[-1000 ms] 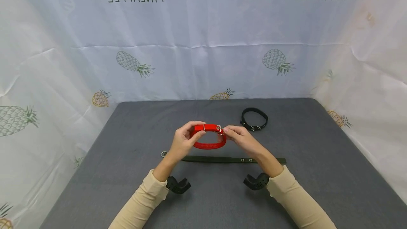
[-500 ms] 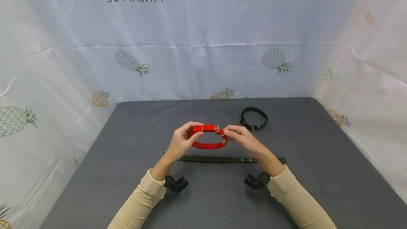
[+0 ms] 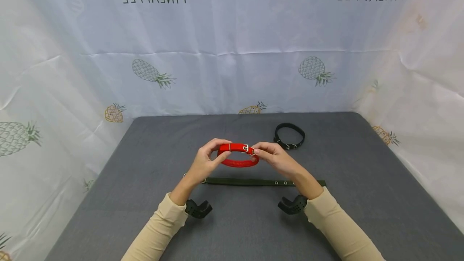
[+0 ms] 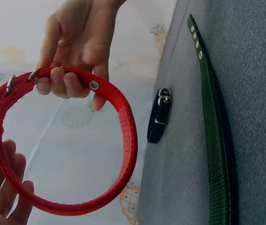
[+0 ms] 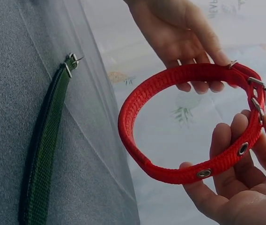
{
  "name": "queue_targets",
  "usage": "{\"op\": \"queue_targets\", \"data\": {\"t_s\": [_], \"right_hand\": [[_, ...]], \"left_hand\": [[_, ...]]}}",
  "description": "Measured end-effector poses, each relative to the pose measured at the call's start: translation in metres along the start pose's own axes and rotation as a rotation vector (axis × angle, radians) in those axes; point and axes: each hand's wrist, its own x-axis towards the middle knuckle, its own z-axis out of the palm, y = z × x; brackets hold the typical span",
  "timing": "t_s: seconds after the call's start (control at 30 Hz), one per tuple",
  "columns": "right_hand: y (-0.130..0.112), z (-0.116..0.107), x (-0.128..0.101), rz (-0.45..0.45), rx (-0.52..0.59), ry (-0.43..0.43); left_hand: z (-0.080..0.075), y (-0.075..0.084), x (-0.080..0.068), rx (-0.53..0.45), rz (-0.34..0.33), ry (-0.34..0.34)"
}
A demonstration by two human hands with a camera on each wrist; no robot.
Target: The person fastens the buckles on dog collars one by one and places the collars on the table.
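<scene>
A red collar [image 3: 239, 163], fastened into a loop, is held up above the table between both hands. My left hand [image 3: 207, 161] pinches it at the left, close to a metal keeper loop. At the right, my right hand [image 3: 277, 158] grips the strap beside the metal buckle [image 3: 246, 148] and D-ring. The right wrist view shows metal eyelets [image 5: 204, 173] along the strap near the right fingers. Below the hands a green strap [image 3: 246, 181] lies stretched out flat, with eyelets towards its right end and a ring at its left.
A black collar [image 3: 290, 125], buckled into a loop, lies towards the back right of the grey table [image 3: 152, 220]. Black wrist mounts [image 3: 198, 209] sit at both wrists. A pineapple-print curtain [image 3: 221, 79] hangs behind and along the sides.
Both hands keep hold of the red collar. The left hand and the buckle have shifted slightly left, and the loop tilts a little flatter. The green strap and black collar stay in place.
</scene>
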Motion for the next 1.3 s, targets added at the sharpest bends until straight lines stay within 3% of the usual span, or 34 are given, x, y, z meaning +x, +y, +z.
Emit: {"op": "queue_targets", "data": {"t_s": [0.27,0.5,0.67,0.83,1.3], "right_hand": [[0.005,-0.006,0.008,0.037,-0.080,0.056],[0.009,-0.009,0.018,0.005,-0.298,0.102],[0.012,-0.009,0.028,-0.044,-0.419,0.150],[0.019,-0.013,0.039,-0.080,-0.495,0.204],[0.039,-0.026,0.057,-0.097,-0.684,0.321]], "left_hand": [[-0.009,-0.005,-0.001,0.099,-0.050,0.076],[-0.013,-0.011,-0.004,0.116,-0.097,0.118],[-0.015,-0.013,-0.006,0.104,-0.141,0.092],[-0.016,-0.015,-0.008,0.101,-0.135,0.047],[-0.018,-0.022,-0.014,0.121,-0.189,-0.019]]}}
